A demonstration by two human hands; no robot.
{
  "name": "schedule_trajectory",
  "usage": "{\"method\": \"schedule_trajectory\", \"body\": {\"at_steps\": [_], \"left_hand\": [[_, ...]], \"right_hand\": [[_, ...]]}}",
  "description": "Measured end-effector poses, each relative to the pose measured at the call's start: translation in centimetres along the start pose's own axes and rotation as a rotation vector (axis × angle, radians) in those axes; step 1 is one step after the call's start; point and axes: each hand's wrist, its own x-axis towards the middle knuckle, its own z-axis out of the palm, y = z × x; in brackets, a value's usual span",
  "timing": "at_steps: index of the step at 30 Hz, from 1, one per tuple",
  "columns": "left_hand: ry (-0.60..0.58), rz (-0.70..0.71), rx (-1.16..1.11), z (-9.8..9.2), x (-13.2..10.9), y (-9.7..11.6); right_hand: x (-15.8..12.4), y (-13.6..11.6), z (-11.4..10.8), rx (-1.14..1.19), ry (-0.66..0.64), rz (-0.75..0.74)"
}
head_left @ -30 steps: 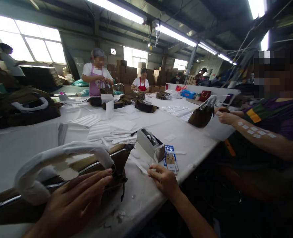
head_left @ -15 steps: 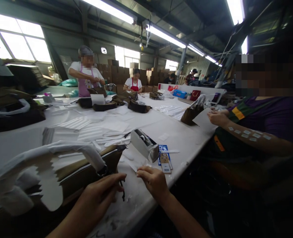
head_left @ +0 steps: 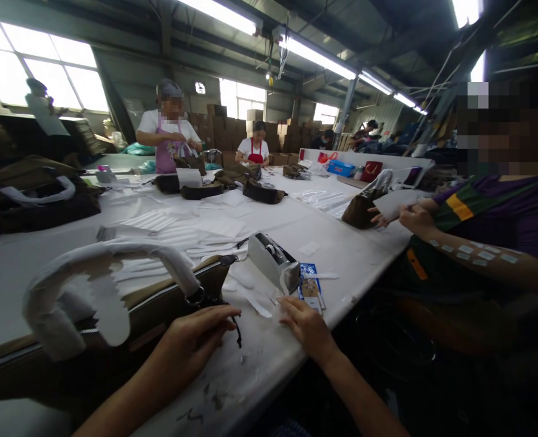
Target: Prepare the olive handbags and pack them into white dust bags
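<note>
My left hand (head_left: pixel 196 337) reaches over the near end of an olive-brown handbag (head_left: pixel 150 321), its fingers loosely stretched and apart. A thin black cord (head_left: pixel 238 332) runs from the bag's ring and hangs past those fingertips; whether they touch it I cannot tell. White wrapping covers the bag's handle (head_left: pixel 109 252). In front of the grey tape dispenser (head_left: pixel 271 261), my right hand (head_left: pixel 308 328) pinches what looks like a piece of clear tape (head_left: pixel 277 311). A white strip with a jagged edge (head_left: pixel 258 306) lies between the two hands.
Beside the dispenser lie a blue packet (head_left: pixel 309 269) and a brown tag (head_left: pixel 311 290), close to the table edge. White strips (head_left: pixel 146 227) cover the table's left half. More bags (head_left: pixel 264 191) lie farther back. A co-worker's hand (head_left: pixel 417 220) holds white paper at right.
The view has shifted slightly, so most things sit farther right. My right hand has moved partly over the brown tag. The co-worker at right has moved the white paper nearer the small bag.
</note>
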Motion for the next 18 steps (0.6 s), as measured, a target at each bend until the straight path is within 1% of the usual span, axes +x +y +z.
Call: {"method": "schedule_trajectory", "body": {"at_steps": [8,12,18], "left_hand": [[-0.033,-0.039,-0.056,-0.2,-0.1,0.6],[-0.053,-0.037,-0.049,-0.2,0.0,0.7],[-0.048,-0.035,-0.057,-0.2,-0.1,0.9]], "right_hand": [[-1.0,1.3,0.4,-0.003,-0.019,-0.082],[-1.0,0.8,0.3,-0.01,-0.052,-0.16],[-0.5,-0.2,0.2,-0.021,-0.055,-0.22]]}}
